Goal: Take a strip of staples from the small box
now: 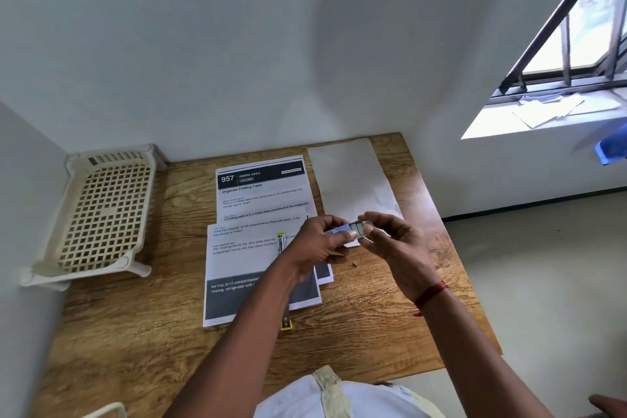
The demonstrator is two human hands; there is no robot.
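Head view, item one: small box of staples, pale blue and grey, held in the air above the printed sheets, between both hands. Left hand grips its near end with curled fingers; right hand pinches the far end between thumb and fingertips. The box looks partly slid open, though blur makes this uncertain.

Item two: stapler, yellow-tipped, lying on the papers just beside the left hand, its length mostly hidden under the left forearm. It appears swung open; by that judgement, reloading is under way, with no staples yet seen in the stapler and closing it still to do.

Item three: two printed sheets, overlapping, and a blank white sheet near the wall. A tiny brown scrap lies on the wood close by.

Surface: wooden table, grain-patterned. A cream plastic rack sits at its left edge against the wall.

Room: plain white walls; barred window at right with papers on its sill; blue cloth beneath it.
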